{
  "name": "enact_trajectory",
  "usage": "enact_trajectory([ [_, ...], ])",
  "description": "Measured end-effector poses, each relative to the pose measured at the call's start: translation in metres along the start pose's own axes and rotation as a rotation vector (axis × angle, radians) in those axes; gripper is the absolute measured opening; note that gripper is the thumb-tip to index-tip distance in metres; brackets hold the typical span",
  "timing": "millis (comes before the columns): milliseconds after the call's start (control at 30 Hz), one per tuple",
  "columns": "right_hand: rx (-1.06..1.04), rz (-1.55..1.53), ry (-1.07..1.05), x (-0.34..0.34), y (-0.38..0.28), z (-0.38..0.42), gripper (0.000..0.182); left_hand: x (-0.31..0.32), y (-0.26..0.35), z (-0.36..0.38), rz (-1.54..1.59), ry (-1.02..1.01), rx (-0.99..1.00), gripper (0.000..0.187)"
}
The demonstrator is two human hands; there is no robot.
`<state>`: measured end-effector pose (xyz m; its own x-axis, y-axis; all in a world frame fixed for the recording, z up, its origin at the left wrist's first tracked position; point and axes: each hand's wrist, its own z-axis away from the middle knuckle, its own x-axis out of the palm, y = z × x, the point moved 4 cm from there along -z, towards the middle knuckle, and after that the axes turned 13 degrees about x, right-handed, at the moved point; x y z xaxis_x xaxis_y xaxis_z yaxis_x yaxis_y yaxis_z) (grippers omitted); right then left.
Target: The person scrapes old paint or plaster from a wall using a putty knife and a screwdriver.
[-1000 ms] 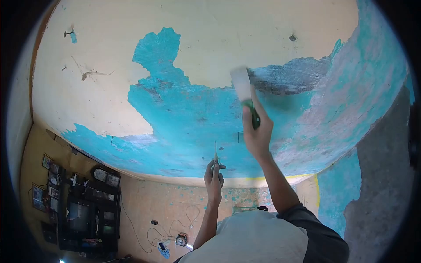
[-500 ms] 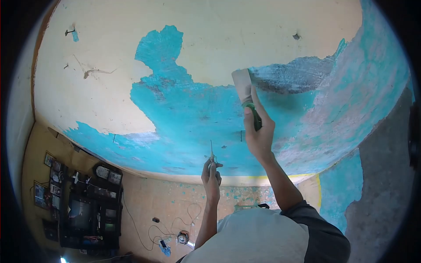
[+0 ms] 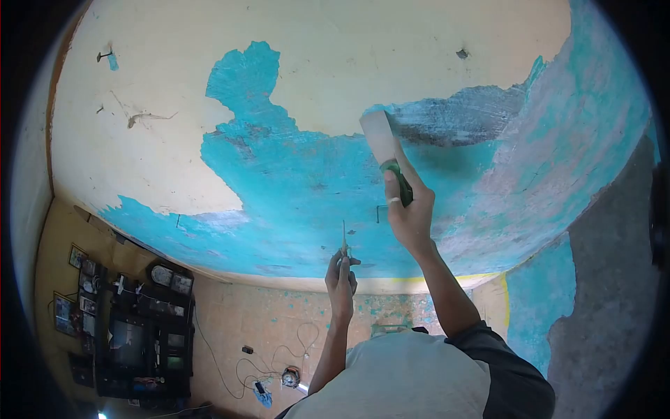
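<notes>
My right hand is wrapped round the green handle of a wide scraper. Its flat metal blade lies against the wall, where cream paint meets the exposed turquoise layer. A dark grey patch is just right of the blade. Lower down, my left hand is closed on a small thin-tipped tool, pointing up in front of the turquoise wall. What kind of tool it is cannot be made out.
A black cabinet with a television stands at the lower left, beside framed pictures. Cables and a round device lie on the floor. Nails stick out of the wall.
The scraper and my right hand have shifted slightly left in the view. My left hand and its tool have moved a little right. The wall appears slightly further left.
</notes>
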<state>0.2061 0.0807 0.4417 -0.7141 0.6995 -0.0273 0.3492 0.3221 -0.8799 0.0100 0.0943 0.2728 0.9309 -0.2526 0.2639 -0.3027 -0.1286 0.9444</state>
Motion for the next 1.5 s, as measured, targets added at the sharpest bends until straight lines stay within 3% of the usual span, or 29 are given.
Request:
enact_trajectory([
  [200, -0.083, 0.05, 0.05, -0.005, -0.001, -0.005, 0.048, -0.003, -0.002, 0.0, 0.006, 0.027, 0.006, 0.033],
  [267, 0.043, -0.059, -0.046, 0.0, -0.016, -0.016, 0.047, -0.003, -0.002, -0.001, 0.004, -0.012, 0.033, 0.033],
  [367, 0.027, -0.047, -0.038, 0.002, -0.021, -0.015, 0.047, 0.0, 0.003, 0.0, -0.006, 0.0, 0.027, 0.033],
  [467, -0.058, -0.018, 0.049, 0.002, 0.014, 0.004, 0.047, -0.001, 0.004, 0.001, -0.016, 0.014, 0.024, 0.033],
  [533, 0.007, -0.022, 0.05, -0.004, 0.017, 0.008, 0.048, -0.004, 0.001, 0.002, -0.022, 0.037, 0.013, 0.034],
  [700, 0.035, -0.079, -0.013, -0.007, -0.014, -0.009, 0.047, -0.005, 0.001, -0.002, -0.009, 0.022, 0.029, 0.034],
  [867, 0.058, -0.038, 0.031, -0.014, 0.022, 0.01, 0.047, 0.006, 0.004, -0.005, -0.004, 0.003, 0.027, 0.034],
  [1133, 0.106, -0.215, -0.087, -0.013, -0.054, -0.032, 0.047, 0.015, -0.004, 0.0, 0.018, -0.061, 0.01, 0.035],
  [1367, 0.105, -0.116, 0.02, -0.011, 0.01, 0.009, 0.047, 0.001, -0.007, -0.001, 0.011, 0.004, 0.009, 0.035],
  [1500, 0.072, -0.143, -0.018, -0.012, -0.047, -0.034, 0.046, -0.001, -0.005, -0.004, 0.012, -0.022, 0.027, 0.035],
])
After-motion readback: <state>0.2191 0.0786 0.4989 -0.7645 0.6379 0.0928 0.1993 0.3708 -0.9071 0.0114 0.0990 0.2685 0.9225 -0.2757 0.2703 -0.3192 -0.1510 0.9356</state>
